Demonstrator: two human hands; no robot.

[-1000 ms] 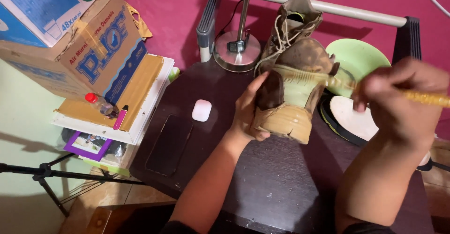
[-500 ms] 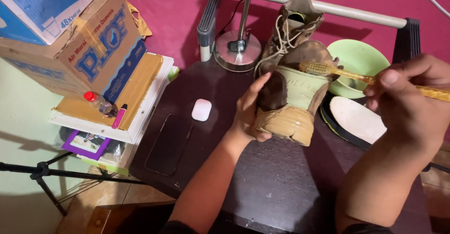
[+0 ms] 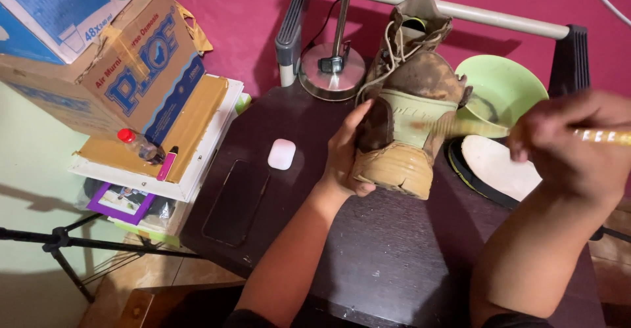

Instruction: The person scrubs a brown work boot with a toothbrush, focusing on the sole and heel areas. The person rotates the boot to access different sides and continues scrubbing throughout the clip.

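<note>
Boot (image 3: 407, 114) under the brush, scrubbing step in hand

Head view: the dirty tan boot stands tipped on the dark tabletop (image 3: 388, 262), its toe toward me and its worn leather side up, in front of the lamp base (image 3: 332, 71). My left hand (image 3: 348, 154) has its grip closed around the left side of the boot near the toe and steadies it. My right hand (image 3: 572, 144) is closed on the yellow handle of a brush (image 3: 460, 127), whose blurred bristle end lies across the pale green panel of the boot. I judge that I am in the middle of brushing dirt off the upper. The next stroke calls for a firm hold with the left hand, so the boot does not slide toward the green bowl (image 3: 506, 88) and the loose insole (image 3: 499, 167) just beside it.
</note>
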